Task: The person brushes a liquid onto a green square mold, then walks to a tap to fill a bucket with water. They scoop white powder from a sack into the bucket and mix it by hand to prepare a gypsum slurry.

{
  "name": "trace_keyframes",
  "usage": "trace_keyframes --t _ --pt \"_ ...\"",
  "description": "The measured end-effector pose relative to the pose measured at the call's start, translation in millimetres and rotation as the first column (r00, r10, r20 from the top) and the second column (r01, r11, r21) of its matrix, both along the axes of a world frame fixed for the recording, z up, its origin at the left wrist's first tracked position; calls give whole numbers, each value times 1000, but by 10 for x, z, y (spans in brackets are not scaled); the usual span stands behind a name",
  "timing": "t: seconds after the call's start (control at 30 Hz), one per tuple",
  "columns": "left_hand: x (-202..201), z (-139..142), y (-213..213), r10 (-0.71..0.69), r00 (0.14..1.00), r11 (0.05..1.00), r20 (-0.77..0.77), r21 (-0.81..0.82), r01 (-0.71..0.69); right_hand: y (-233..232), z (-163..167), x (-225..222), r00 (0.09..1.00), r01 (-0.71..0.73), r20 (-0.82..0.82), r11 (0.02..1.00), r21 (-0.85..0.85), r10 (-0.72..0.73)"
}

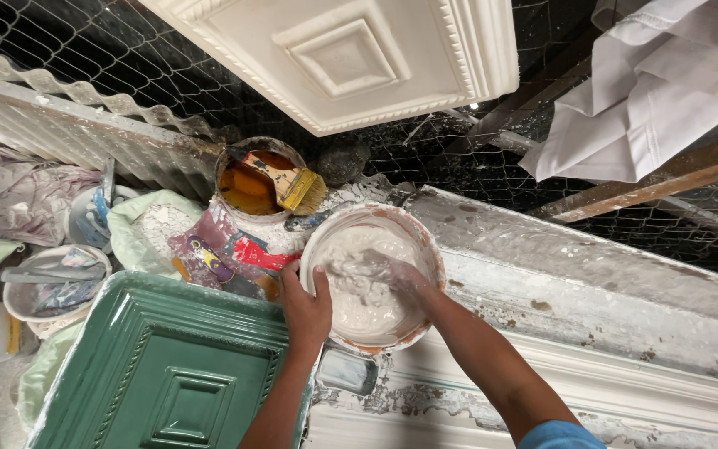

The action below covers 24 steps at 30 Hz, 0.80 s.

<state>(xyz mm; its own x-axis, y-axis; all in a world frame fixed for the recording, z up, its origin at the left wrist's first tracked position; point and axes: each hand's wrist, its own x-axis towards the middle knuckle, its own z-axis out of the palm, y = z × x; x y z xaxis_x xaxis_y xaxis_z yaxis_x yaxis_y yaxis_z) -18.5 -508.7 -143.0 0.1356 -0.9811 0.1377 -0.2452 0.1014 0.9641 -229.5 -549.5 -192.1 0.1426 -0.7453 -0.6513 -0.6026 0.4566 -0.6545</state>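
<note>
- The bowl (373,278) of wet white plaster sits between the two forearms, just ahead of the person, perched on the plaster-crusted ledge (592,291) that runs off to the right.
- The left hand (305,308) has its grip closed on the bowl's near-left rim: thumb hooked over the edge to the inside, fingers hidden beneath the wall. It steadies the bowl from the side nearest the green mould (168,374).
- The right hand (396,274) comes in from the lower right, its forearm slanting up and leftwards, and is sunk into the plaster (359,303) at the bowl's middle. It is smeared white and blurred, so I cannot tell how far the fingers are curled or whether they hold a scoop of the mix.
- So the mix lies directly under the right hand, while the left is at the rim, not in it.
- The green mould lies down and left of the bowl, its corner just beside the left wrist, on the left hand's side.
- Behind the bowl, touching or nearly so, stands a tin (253,183) of orange-brown liquid with a brush (288,181) lying across its mouth, handle pointing up-left.
- A white cast panel (351,58) hangs overhead.
</note>
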Motion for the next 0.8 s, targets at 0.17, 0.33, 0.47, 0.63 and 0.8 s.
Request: trace_keyframes --t 0.17,0.33,0.47,0.63,0.8 --pt "-3 30 -3 4 1000 1000 28 14 -5 -11 -22 274 985 -131 -126 986 -107 117" --pt "12 53 5 -3 1000 1000 1 5 3 87 -182 558 933 -342 -303 731 -590 191" --pt "21 53 7 2 1000 1000 0 -20 -2 55 -333 768 741 -375 -639 917 -136 208" --pt "22 22 17 6 1000 1000 3 21 -6 58 -454 766 390 -753 -848 654 -69 359" --pt "19 -47 12 14 1000 1000 22 -6 -14 11 -384 585 506 -657 -750 754 -16 426"
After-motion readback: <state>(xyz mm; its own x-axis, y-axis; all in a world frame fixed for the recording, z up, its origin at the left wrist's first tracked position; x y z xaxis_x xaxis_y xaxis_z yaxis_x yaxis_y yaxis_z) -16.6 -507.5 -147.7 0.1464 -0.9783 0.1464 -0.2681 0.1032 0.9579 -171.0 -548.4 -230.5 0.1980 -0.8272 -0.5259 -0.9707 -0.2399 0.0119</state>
